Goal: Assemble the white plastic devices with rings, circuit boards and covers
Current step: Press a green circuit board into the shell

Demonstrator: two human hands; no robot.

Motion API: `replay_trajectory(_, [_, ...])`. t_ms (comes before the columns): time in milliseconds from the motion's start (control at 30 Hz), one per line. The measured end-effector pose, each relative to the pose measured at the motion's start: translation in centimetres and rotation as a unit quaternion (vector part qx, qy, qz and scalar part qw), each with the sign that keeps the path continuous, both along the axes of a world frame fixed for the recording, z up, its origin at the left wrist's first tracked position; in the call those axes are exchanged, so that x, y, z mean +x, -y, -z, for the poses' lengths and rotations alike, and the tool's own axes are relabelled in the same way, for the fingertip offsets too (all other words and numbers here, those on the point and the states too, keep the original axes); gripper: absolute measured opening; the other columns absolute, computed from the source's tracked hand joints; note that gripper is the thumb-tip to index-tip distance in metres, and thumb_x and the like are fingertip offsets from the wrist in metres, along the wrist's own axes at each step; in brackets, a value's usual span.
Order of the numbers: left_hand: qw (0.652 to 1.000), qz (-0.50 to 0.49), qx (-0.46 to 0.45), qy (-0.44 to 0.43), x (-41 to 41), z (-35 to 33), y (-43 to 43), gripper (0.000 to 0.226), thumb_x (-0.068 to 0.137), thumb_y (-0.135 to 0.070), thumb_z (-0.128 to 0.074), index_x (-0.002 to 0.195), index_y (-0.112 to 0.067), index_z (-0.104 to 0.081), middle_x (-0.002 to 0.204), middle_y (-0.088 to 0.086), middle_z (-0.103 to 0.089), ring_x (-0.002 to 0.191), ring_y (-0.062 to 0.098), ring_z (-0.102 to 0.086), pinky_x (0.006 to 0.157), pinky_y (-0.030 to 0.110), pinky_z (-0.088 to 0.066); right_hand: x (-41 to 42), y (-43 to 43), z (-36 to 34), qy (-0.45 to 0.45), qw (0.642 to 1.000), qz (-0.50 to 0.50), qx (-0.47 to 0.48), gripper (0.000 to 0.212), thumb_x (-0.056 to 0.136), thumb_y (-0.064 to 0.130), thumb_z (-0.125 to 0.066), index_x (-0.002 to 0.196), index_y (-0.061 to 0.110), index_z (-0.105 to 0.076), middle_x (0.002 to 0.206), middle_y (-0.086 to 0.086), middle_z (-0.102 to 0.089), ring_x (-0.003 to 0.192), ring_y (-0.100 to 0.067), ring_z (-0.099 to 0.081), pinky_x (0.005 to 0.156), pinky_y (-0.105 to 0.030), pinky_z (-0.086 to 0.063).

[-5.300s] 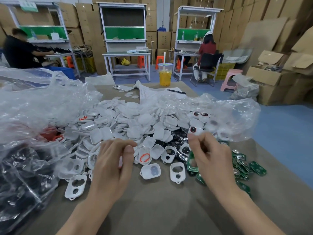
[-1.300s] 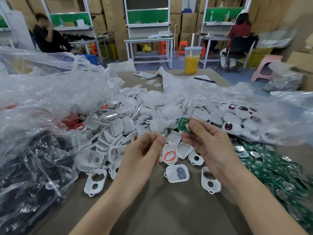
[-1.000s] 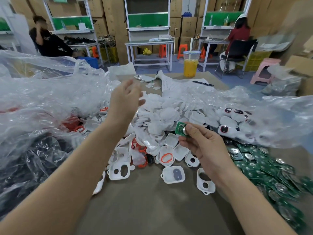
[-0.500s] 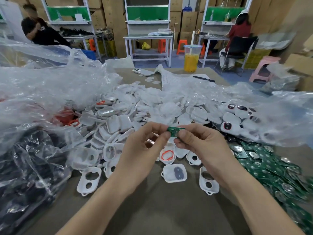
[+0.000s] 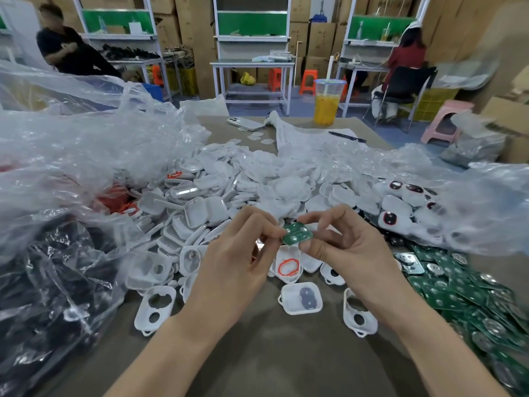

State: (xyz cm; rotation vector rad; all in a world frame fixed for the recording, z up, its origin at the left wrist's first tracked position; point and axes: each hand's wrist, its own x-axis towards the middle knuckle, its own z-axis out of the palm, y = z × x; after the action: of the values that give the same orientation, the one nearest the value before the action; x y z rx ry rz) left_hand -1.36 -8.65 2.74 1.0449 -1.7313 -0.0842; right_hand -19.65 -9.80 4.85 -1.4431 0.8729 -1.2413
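Note:
Both hands meet above the table's middle on a small green circuit board (image 5: 296, 234). My left hand (image 5: 240, 265) pinches its left edge and my right hand (image 5: 343, 253) pinches its right edge between thumb and fingers. Just below the board lies a white shell with an orange ring (image 5: 288, 266) inside. Nearer me sits a white shell with a grey pad (image 5: 302, 298). White frames with two holes (image 5: 154, 308) lie in front of a big heap of white plastic shells (image 5: 229, 190). A pile of green circuit boards (image 5: 463, 293) spreads at the right.
Crumpled clear plastic bags (image 5: 71, 156) fill the left, one holding black parts (image 5: 43, 282). Another clear bag (image 5: 472, 207) at the right covers finished white devices (image 5: 398, 207). A cup of orange drink (image 5: 326, 103), a phone (image 5: 246, 124), paper and a pen (image 5: 346, 136) are at the far edge.
My left hand reached out over the heap, then came back to meet my right hand. The board now lies flatter between both hands, with its face turned up.

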Motion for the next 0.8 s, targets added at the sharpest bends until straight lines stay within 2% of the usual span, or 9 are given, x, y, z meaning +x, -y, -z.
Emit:
replay_trajectory(167, [1.0,-0.006,-0.003,0.009,-0.1,0.0,0.0,0.006,0.093,-0.013,-0.064,0.087,-0.014,-0.062,0.098,-0.015,-0.056,0.067,0.012,-0.054,0.055,0.03,-0.043,-0.1,-0.1,-0.2,-0.023,1.0,-0.002,0.012,0.028,0.067,0.023,-0.082,0.09,0.032,-0.068,0.108,0.006,-0.075,0.091,-0.017,-0.073,0.077,-0.024,-0.056])
replay_trajectory(267, [1.0,0.0,0.004,0.003,-0.1,-0.1,0.0,0.005,0.095,-0.017,-0.064,0.09,-0.017,-0.063,0.098,-0.015,-0.056,0.068,0.012,-0.055,0.057,0.024,-0.044,-0.1,-0.1,0.1,-0.084,0.996,0.02,0.006,0.022,0.079,0.026,-0.081,0.093,0.04,-0.072,0.098,0.004,-0.076,0.088,-0.031,-0.069,0.072,-0.037,-0.051])
replay_trajectory(300, [1.0,0.005,0.008,-0.001,-0.1,-0.1,-0.1,0.003,0.095,-0.018,-0.065,0.092,-0.019,-0.064,0.097,-0.015,-0.056,0.07,0.009,-0.056,0.058,0.019,-0.043,-0.1,-0.1,0.1,-0.097,0.995,0.024,0.001,0.019,0.083,0.027,-0.079,0.094,0.041,-0.073,0.095,0.003,-0.077,0.085,-0.028,-0.069,0.071,-0.038,-0.052])
replay_trajectory(400, [0.999,0.021,0.03,-0.036,-0.4,-0.3,-0.5,0.015,0.096,-0.016,-0.066,0.098,-0.03,-0.062,0.098,-0.017,-0.058,0.077,0.003,-0.059,0.065,0.008,-0.041,0.0,-0.3,0.1,-0.093,0.995,0.011,-0.017,0.016,0.081,0.044,-0.075,0.096,0.04,-0.075,0.094,0.005,-0.077,0.084,-0.015,-0.072,0.081,-0.03,-0.058])
replay_trajectory(467, [0.996,0.035,0.05,-0.064,-0.7,-0.6,-0.7,0.024,0.096,-0.016,-0.065,0.099,-0.04,-0.06,0.102,-0.018,-0.058,0.085,0.005,-0.062,0.069,0.008,-0.042,0.1,-0.3,0.1,-0.085,0.996,0.006,-0.014,0.02,0.078,0.049,-0.075,0.094,0.039,-0.076,0.088,0.001,-0.077,0.081,-0.02,-0.072,0.077,-0.024,-0.057])
replay_trajectory(533, [0.989,0.06,0.087,-0.099,-0.9,-0.8,-0.9,0.026,0.095,-0.019,-0.062,0.098,-0.045,-0.06,0.104,-0.017,-0.061,0.091,0.008,-0.064,0.071,0.011,-0.044,0.0,-0.2,0.3,-0.094,0.995,0.007,-0.007,0.021,0.075,0.05,-0.076,0.093,0.038,-0.077,0.084,-0.01,-0.074,0.08,-0.032,-0.069,0.074,-0.03,-0.053])
replay_trajectory(600, [0.983,0.075,0.117,-0.119,-0.9,-1.1,-1.0,0.026,0.095,-0.02,-0.061,0.098,-0.046,-0.062,0.102,-0.017,-0.063,0.086,0.006,-0.064,0.071,0.01,-0.043,-0.1,-0.1,0.5,-0.103,0.995,0.001,0.004,0.022,0.073,0.05,-0.076,0.091,0.038,-0.077,0.08,-0.015,-0.072,0.071,-0.028,-0.062,0.072,-0.034,-0.05])
replay_trajectory(700, [0.983,0.081,0.121,-0.114,-0.9,-1.2,-1.1,0.03,0.095,-0.015,-0.061,0.099,-0.044,-0.068,0.101,-0.016,-0.064,0.093,0.007,-0.065,0.073,0.007,-0.043,0.0,-0.1,0.6,-0.11,0.994,-0.014,0.013,0.023,0.076,0.055,-0.08,0.091,0.037,-0.078,0.075,-0.012,-0.069,0.068,-0.016,-0.057,0.068,-0.028,-0.046])
replay_trajectory(800, [0.986,0.083,0.121,-0.076,-0.7,-1.0,-1.0,0.034,0.096,-0.013,-0.058,0.103,-0.044,-0.071,0.103,-0.015,-0.062,0.103,0.008,-0.062,0.077,0.007,-0.043,0.1,-0.1,0.6,-0.095,0.995,-0.021,0.008,0.023,0.079,0.055,-0.077,0.092,0.037,-0.078,0.078,0.003,-0.074,0.071,-0.012,-0.064,0.068,-0.022,-0.052])
